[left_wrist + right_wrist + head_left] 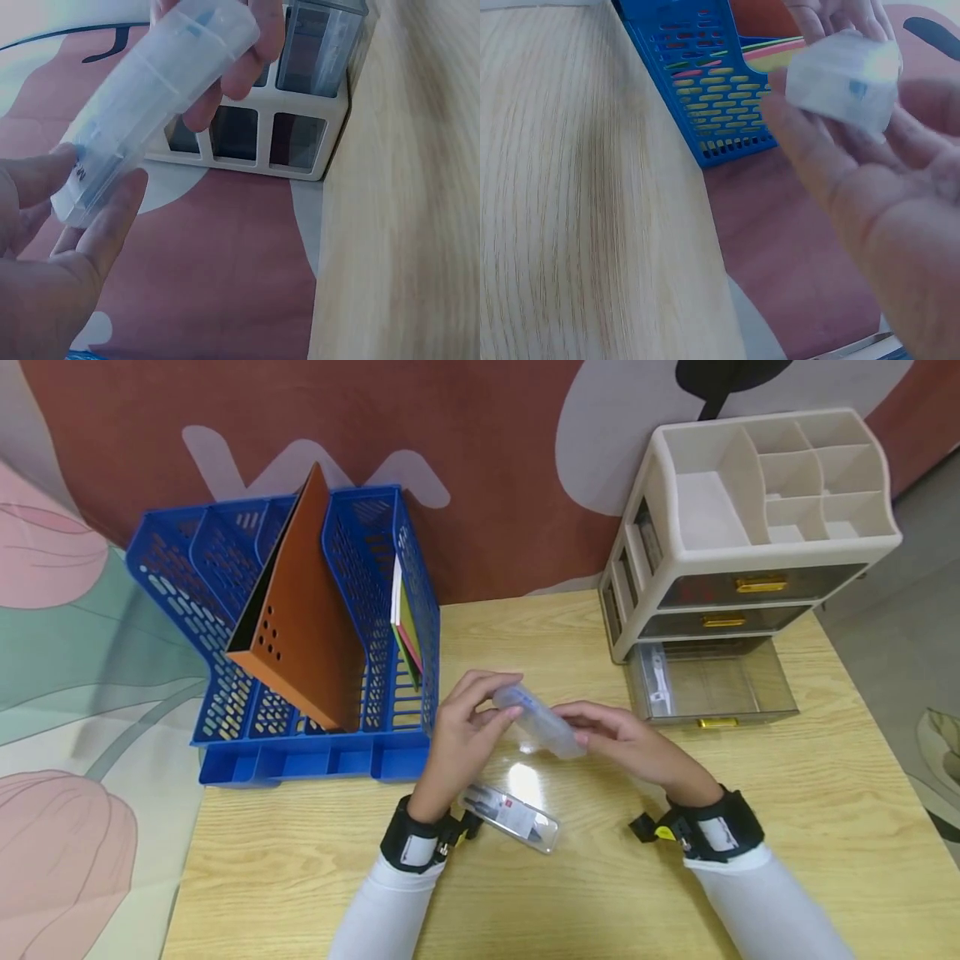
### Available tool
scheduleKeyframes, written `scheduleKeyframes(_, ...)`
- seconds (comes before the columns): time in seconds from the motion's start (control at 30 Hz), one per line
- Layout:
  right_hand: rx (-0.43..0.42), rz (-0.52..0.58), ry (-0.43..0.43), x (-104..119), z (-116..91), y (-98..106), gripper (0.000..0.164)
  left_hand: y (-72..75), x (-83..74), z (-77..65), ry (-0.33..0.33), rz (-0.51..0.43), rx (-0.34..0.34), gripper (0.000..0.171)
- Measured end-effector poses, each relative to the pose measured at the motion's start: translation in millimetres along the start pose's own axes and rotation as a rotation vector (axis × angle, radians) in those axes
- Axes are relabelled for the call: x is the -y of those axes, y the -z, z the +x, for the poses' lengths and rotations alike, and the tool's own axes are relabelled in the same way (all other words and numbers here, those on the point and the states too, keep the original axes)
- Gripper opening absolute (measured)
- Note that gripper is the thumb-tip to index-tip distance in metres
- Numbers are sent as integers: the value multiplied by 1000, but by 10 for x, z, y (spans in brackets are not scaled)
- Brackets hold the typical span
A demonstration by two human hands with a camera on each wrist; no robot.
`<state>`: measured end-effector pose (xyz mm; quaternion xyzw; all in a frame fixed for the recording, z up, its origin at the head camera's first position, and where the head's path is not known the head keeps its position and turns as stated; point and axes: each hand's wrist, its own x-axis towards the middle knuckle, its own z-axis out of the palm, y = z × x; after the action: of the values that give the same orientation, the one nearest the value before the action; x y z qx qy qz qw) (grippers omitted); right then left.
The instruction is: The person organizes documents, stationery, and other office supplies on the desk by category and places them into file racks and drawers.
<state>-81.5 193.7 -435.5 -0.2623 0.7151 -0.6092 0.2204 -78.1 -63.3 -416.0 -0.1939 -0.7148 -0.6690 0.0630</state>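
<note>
Both hands hold a long, frosted clear plastic case above the table. My left hand pinches its left end between thumb and fingers. At the other end my right hand grips it the same way. In the left wrist view the case is tilted, with bluish shapes faintly visible inside and small dark marks near the left thumb. The right wrist view shows the blunt end of the case between the fingers. A clear box with dark pen-like tools and a white label lies on the table near the left wrist.
A blue file rack on the left holds an orange folder and several thin notebooks. At the right stands a cream drawer unit. Its bottom drawer is pulled out, with a white item inside.
</note>
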Motion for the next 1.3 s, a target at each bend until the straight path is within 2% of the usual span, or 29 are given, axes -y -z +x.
scheduleKeyframes(0.1,-71,-58,-21,18,-1,-58,41,-19,22,-6,11,12,-38,35)
scheduleKeyframes(0.2,-158,-193,4,51,11,-145,49,-36,40,-7,27,41,-82,35)
scheduleKeyframes(0.3,-253,-456,121,92,28,-233,58,-54,53,-1,39,77,-125,34)
scheduleKeyframes(0.43,-370,-854,299,124,42,-321,57,-84,62,6,38,101,-166,34)
scheduleKeyframes(0.53,-405,-999,361,141,30,-346,55,-112,59,6,35,89,-172,35)
scheduleKeyframes(0.77,-405,-1075,439,179,-15,-322,41,-153,20,4,59,63,-164,36)
scheduleKeyframes(0.97,-396,-1124,480,174,-71,-279,43,-157,28,-13,100,116,-108,37)
scheduleKeyframes(1.17,-404,-1128,450,210,-189,-195,43,-121,39,-49,86,155,-42,40)
scheduleKeyframes(1.3,-435,-1123,378,265,-318,-76,46,-59,36,-92,50,212,-20,43)
